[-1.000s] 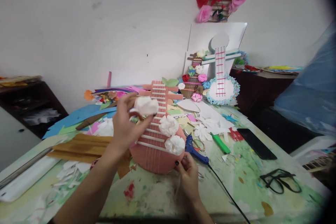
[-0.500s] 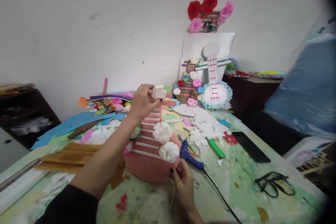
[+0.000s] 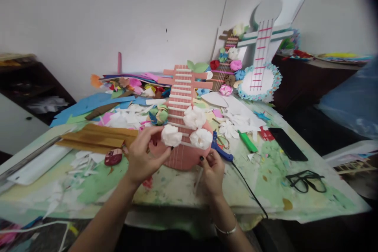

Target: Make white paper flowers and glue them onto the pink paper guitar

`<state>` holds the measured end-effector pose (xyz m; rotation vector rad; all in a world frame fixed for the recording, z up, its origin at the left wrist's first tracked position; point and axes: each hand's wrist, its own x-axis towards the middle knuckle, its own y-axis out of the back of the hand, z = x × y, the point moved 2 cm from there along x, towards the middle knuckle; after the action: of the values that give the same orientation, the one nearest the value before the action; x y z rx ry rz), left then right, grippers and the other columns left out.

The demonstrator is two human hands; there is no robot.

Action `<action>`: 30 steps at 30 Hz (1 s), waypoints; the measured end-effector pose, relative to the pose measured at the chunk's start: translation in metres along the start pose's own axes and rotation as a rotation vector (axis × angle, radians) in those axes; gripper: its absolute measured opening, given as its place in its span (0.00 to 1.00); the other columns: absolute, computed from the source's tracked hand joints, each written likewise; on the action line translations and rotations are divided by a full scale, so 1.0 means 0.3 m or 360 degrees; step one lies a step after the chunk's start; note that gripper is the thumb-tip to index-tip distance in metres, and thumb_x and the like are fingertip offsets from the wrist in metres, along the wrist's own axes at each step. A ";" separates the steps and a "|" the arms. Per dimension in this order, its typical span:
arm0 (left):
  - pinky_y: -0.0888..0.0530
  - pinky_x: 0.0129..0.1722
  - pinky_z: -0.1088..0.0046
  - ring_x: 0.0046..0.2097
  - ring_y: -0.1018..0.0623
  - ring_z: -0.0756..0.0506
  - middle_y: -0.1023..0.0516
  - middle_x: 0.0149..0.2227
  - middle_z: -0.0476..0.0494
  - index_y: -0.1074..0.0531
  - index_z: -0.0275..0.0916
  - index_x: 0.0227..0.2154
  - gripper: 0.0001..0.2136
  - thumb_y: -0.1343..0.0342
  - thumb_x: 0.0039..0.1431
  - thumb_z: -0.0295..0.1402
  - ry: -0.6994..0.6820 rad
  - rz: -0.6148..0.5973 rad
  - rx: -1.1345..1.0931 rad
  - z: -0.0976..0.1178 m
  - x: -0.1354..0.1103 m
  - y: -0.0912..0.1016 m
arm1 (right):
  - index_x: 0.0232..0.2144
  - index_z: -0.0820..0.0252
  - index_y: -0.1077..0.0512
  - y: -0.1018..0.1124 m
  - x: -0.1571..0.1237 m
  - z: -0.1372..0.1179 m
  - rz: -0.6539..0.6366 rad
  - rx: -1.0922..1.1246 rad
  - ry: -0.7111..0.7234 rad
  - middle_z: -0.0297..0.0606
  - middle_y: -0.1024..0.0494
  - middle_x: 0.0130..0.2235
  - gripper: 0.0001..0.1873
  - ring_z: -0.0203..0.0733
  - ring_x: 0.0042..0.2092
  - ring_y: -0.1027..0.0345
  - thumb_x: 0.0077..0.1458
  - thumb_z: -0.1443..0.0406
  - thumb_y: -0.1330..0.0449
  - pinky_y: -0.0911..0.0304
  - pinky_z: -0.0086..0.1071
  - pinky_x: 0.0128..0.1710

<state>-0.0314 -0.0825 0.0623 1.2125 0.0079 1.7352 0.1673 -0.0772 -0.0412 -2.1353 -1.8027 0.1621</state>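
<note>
With both forearms (image 3: 116, 204) angled inward over the table (image 3: 177, 195), pinching one white flower (image 3: 171, 136) in the left hand (image 3: 142, 155) before one pink lute (image 3: 180, 114); pinching it at lower right in the right hand (image 3: 214, 170), below two white blossoms (image 3: 195, 117), beside one blue glue gun (image 3: 222, 153).

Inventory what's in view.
Table: one, stained green, beneath
Instrument model: one, pink, between hands
Paper flowers: three, white, two on model, one held
Rosette: one, green-blue, model's left
Glue gun: one, blue, model's right
Phone: one, black, right
Tool: one, green, near phone
Glasses: one pair, black, right
Mouse: one, dark red, left
Paper pieces: uncountable, multicoloured, across table
Standing models: two, brown and white, back right
Cabinets: two, dark, flanking
Left hand: one, dark nail, holding flower
Right hand: one, dark nail, holding model
</note>
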 end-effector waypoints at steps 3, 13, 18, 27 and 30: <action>0.27 0.38 0.71 0.37 0.25 0.47 0.25 0.40 0.43 0.32 0.37 0.46 0.17 0.41 0.52 0.29 0.0100 -0.0113 -0.0024 -0.042 -0.143 -0.020 | 0.36 0.59 0.30 0.000 0.005 -0.003 -0.0002 0.0010 -0.0069 0.38 0.20 0.35 0.14 0.39 0.35 0.27 0.48 0.60 0.35 0.31 0.31 0.34; 0.27 0.40 0.68 0.40 0.25 0.45 0.27 0.41 0.42 0.34 0.38 0.49 0.19 0.42 0.53 0.31 0.0305 -0.0201 -0.0083 -0.121 -0.279 -0.004 | 0.36 0.58 0.30 -0.042 -0.026 -0.049 -0.0135 0.0046 -0.0356 0.36 0.19 0.30 0.19 0.41 0.29 0.25 0.43 0.58 0.31 0.28 0.33 0.30; 0.27 0.39 0.67 0.40 0.25 0.44 0.25 0.41 0.41 0.33 0.38 0.48 0.18 0.42 0.54 0.31 0.0188 -0.0228 -0.0016 -0.123 -0.300 -0.008 | 0.37 0.58 0.30 -0.049 -0.013 -0.049 -0.0182 0.0010 -0.0444 0.36 0.19 0.30 0.20 0.42 0.29 0.24 0.42 0.58 0.31 0.27 0.35 0.31; 0.28 0.47 0.63 0.45 0.25 0.41 0.25 0.45 0.38 0.34 0.36 0.49 0.19 0.42 0.55 0.33 0.0145 -0.0433 0.0043 -0.095 -0.244 -0.049 | 0.40 0.58 0.30 0.009 0.020 -0.033 -0.0290 -0.0203 -0.0640 0.35 0.19 0.28 0.23 0.41 0.25 0.26 0.40 0.57 0.32 0.29 0.33 0.24; 0.29 0.49 0.61 0.47 0.25 0.39 0.26 0.46 0.38 0.35 0.37 0.51 0.20 0.42 0.55 0.33 0.0137 -0.0499 0.0042 -0.091 -0.232 -0.062 | 0.38 0.60 0.26 0.038 0.017 -0.066 -0.0216 -0.0742 -0.0434 0.38 0.19 0.28 0.16 0.40 0.24 0.27 0.47 0.58 0.36 0.31 0.32 0.22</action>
<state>-0.0364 -0.1085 -0.0099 1.0900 0.2595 1.5136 0.1848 -0.0773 -0.0258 -2.3753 -2.3243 -0.0045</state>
